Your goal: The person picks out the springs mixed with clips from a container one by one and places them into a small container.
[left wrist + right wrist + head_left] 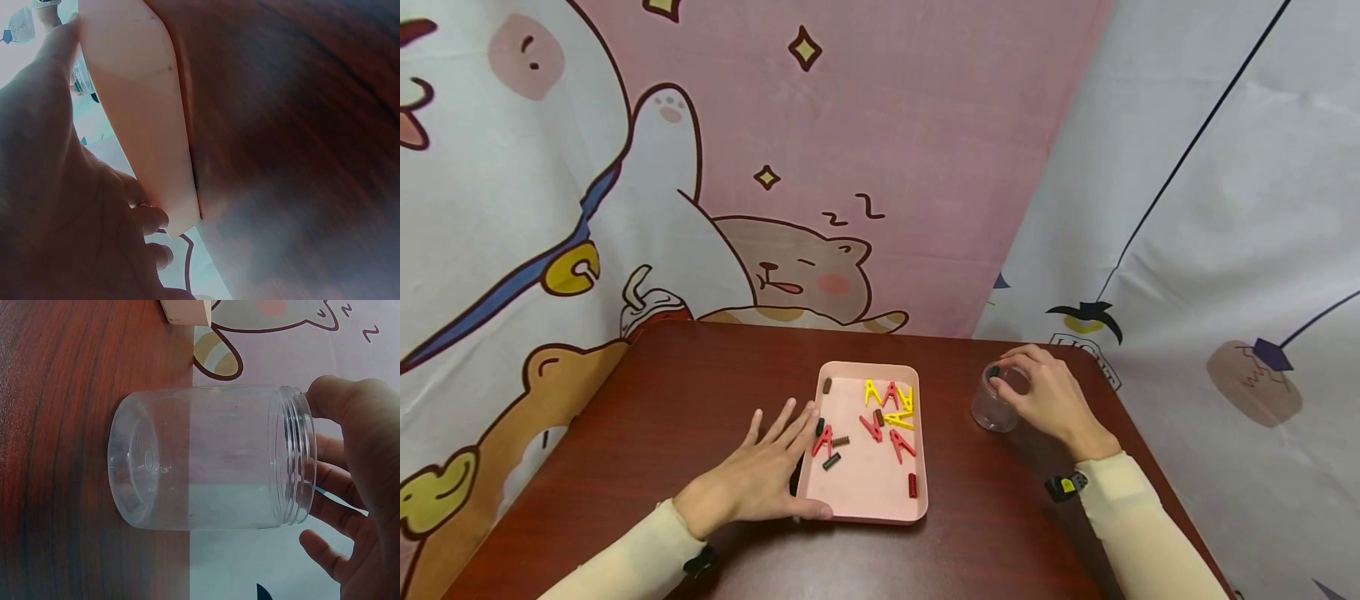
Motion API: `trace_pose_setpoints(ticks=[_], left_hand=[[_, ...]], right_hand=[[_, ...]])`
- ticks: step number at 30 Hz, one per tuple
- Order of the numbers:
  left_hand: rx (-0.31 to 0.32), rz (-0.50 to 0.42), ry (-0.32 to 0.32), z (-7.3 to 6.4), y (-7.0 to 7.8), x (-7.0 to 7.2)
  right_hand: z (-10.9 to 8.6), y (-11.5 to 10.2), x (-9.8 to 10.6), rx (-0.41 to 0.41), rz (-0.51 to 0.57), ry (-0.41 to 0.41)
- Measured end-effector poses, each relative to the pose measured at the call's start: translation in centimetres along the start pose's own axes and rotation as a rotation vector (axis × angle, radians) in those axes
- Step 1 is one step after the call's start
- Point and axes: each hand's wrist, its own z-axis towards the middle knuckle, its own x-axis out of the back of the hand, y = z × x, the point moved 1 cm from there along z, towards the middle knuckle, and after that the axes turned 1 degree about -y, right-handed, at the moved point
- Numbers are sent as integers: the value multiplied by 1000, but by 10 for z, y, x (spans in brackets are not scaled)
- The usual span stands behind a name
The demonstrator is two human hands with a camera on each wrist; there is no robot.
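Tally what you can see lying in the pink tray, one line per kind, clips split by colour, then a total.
Yellow clips: 3
Red clips: 4
Small stubby pieces: 6
Total in the tray: 13

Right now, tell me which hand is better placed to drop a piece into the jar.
Likely the right hand: it appears to pinch a small dark piece at the mouth of the clear jar. The left hand is spread at the pink tray's left edge, away from the jar.
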Motion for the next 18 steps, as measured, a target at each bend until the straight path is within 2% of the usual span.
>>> trace_pose_setpoints(ticks=[9,18], left_hand=[[-2,-1,-3,1,0,0],[-21,6,20,0,-1,0]], right_hand=[[0,0,1,-52,18,-8],[-3,-4,3,-20,7,23]])
